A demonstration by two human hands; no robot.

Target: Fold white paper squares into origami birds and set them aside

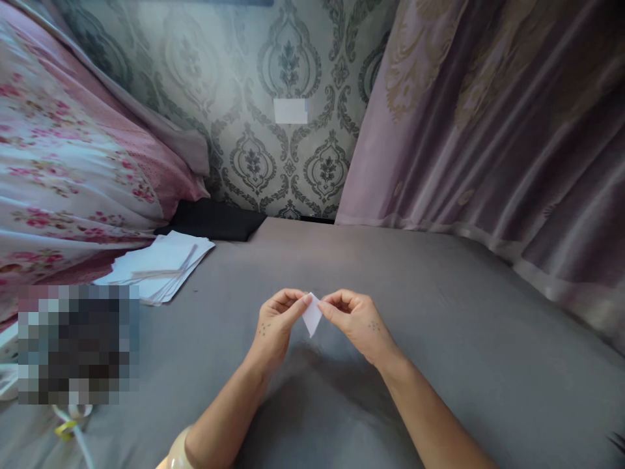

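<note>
Between my two hands, above the grey surface, is a small folded piece of white paper [312, 317] shaped like a diamond, one point facing down toward me. My left hand [279, 324] pinches its left edge between thumb and fingers. On the opposite edge, my right hand [355, 322] pinches it the same way. The thumbs lie on the side nearest me, and the fingertips behind the paper are hidden. A pale bangle [180, 449] circles my left forearm.
Loose white sheets [161, 260] are stacked at left on the grey cloth-covered surface [439, 339]. Behind them lies a flat black item [209, 220]. A blurred-out object [78, 345] and a white cable [84, 446] sit at near left. Curtains [463, 130] border the right.
</note>
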